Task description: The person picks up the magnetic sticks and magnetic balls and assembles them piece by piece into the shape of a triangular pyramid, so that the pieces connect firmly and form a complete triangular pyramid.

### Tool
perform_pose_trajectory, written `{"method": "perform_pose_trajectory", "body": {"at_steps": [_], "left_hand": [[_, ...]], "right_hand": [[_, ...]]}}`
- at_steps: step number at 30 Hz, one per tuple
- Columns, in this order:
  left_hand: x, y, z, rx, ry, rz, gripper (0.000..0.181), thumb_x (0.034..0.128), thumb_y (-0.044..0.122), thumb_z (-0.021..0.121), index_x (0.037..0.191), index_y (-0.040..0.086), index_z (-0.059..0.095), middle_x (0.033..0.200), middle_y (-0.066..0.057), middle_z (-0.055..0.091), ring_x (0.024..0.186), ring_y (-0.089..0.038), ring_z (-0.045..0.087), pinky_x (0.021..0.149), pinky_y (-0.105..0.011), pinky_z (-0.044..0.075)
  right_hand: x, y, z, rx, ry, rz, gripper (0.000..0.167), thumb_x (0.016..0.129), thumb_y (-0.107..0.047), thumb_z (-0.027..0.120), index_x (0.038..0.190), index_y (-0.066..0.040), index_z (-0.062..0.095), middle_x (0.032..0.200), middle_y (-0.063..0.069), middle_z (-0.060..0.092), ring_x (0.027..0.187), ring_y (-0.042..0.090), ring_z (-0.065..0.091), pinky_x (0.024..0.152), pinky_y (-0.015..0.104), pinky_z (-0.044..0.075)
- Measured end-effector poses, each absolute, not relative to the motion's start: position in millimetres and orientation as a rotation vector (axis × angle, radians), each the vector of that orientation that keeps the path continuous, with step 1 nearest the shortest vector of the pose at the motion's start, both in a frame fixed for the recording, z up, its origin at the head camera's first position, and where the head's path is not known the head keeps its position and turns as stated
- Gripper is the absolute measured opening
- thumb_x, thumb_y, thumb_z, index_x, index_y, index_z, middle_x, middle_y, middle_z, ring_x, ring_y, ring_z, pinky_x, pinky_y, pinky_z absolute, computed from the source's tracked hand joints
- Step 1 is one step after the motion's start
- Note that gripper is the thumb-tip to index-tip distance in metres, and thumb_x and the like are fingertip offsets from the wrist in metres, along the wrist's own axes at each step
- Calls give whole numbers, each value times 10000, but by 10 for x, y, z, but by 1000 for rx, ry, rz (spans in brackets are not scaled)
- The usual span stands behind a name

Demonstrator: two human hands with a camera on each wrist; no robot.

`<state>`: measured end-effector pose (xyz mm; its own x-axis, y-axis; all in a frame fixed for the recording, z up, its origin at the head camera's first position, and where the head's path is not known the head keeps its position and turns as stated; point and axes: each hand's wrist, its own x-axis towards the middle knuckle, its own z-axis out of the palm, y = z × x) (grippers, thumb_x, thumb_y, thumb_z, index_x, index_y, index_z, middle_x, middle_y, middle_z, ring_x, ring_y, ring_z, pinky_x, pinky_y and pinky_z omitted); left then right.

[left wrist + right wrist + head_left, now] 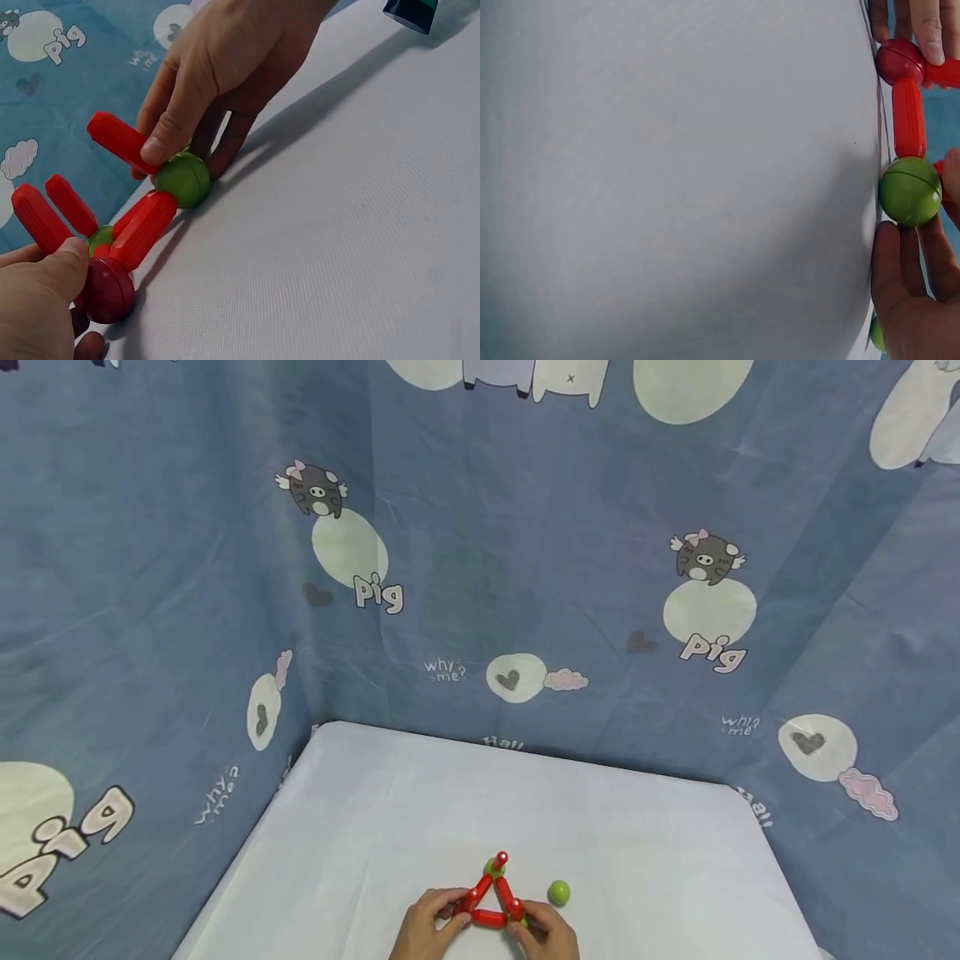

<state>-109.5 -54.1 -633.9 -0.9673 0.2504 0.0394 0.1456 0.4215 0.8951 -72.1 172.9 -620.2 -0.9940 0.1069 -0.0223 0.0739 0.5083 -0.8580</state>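
Note:
A triangle of red rods (490, 919) joined by balls lies on the white table, with a short red rod (500, 860) standing up from each corner. The far corner has a green ball (491, 868). At the left corner my left hand (423, 927) grips the dark red ball (107, 291), its thumb at the foot of the upright rod (39, 217). My right hand (551, 933) holds the green ball (910, 192) at the right corner. Its thumb presses the base of that corner's upright rod (118, 139), and its other fingers reach behind the ball.
A loose green ball (558, 893) lies just right of the triangle. The white table (637, 835) meets a blue printed cloth (465, 560) at the back and sides. A dark green object (412, 11), cut off by the frame, stands at the left wrist view's top right.

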Motion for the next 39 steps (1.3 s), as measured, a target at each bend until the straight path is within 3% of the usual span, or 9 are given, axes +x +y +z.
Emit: {"method": "perform_pose_trajectory", "body": {"at_steps": [5,10,18,39], "left_hand": [[-1104,-530,-6337,346,2564,1603,378,865,356,794,1182,153,754,1051,23,737,838,24,558,726,-198,504],[-1118,-517,-6326,368,2595,1606,366,856,343,801,1162,147,761,1004,46,737,812,12,542,701,-195,487],[-1121,-513,-6307,381,2614,1605,356,849,330,810,1149,142,766,955,73,724,783,1,513,673,-195,456],[-1139,-512,-6318,430,2644,1597,343,864,316,804,1143,121,765,901,93,701,752,19,492,649,-189,439]], "right_hand": [[-746,1733,-6177,-158,-2706,1496,307,816,-123,841,1098,-33,756,1045,116,744,908,184,748,734,225,605],[-786,1736,-6153,-173,-2743,1491,325,834,-171,834,1116,-31,756,1060,119,742,936,272,746,738,256,610],[-778,1713,-6133,-168,-2735,1482,307,808,-159,847,1086,-51,774,1032,95,742,903,219,730,712,176,575],[-746,1670,-6160,-101,-2684,1364,255,786,-136,852,1025,-71,793,969,52,747,842,8,667,724,198,572]]}}
